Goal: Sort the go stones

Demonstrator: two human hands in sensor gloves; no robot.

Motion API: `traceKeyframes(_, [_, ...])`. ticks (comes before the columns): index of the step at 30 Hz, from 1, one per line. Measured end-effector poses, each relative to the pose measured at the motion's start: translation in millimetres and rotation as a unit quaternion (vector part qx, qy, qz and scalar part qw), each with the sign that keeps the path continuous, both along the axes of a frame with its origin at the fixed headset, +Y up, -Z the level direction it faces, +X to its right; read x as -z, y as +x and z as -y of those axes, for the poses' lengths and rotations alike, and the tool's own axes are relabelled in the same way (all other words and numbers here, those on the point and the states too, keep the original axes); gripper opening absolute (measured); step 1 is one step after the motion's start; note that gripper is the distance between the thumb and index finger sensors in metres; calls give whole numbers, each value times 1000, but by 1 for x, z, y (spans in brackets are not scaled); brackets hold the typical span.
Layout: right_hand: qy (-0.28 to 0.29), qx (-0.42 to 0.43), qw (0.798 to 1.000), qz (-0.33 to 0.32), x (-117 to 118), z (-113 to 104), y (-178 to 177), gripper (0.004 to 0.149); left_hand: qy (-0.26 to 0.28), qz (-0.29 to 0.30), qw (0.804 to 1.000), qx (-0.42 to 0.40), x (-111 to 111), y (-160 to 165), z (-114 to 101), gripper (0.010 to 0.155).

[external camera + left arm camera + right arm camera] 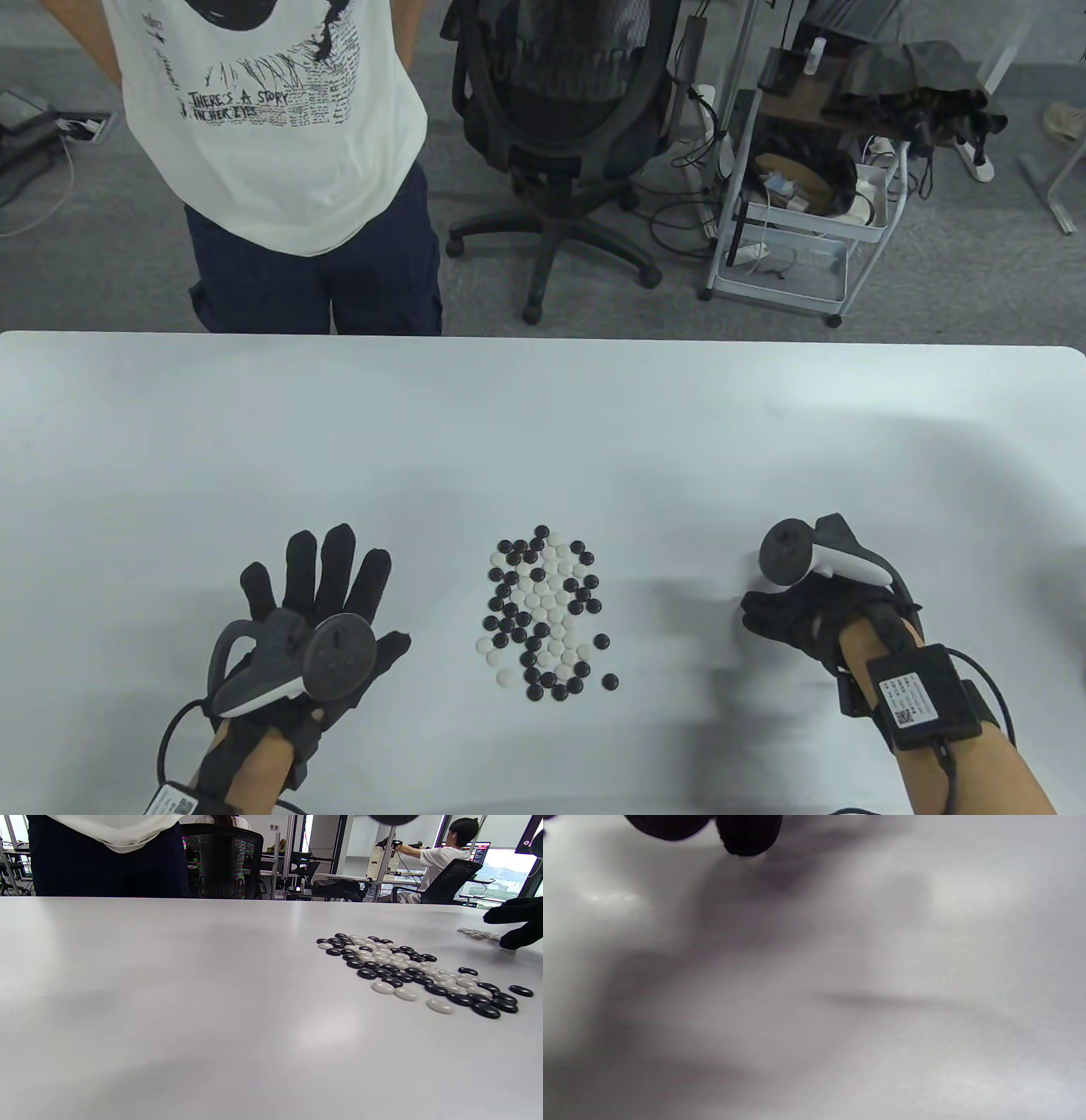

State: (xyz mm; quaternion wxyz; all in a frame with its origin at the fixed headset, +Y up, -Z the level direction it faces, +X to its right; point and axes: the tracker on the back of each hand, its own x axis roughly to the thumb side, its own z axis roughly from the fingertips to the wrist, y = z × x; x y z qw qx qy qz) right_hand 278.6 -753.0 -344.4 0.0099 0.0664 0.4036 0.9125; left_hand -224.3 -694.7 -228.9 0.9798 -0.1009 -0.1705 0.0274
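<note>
Here, glossy black and white Go stones (545, 613) lie loosely mixed.

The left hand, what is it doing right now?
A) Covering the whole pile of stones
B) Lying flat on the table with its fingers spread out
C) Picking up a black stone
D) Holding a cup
B: in the table view the left hand lies with straight, spread fingers on the white table, apart from the mixed pile of black and white stones to its right, and holds nothing.
</note>
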Motion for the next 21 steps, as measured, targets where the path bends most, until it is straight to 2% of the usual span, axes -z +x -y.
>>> traceKeyframes(15, [19,9,997,68,18,2,21,62,2,0,1000,-2,0,0,0,78])
traceKeyframes(18, [28,77,993,84,15,-9,17,69,0,-1,1000,-2,0,0,0,78])
traceKeyframes(21, [67,113,990,55,3,-28,6,75,3,-1,1000,-2,0,0,0,78])
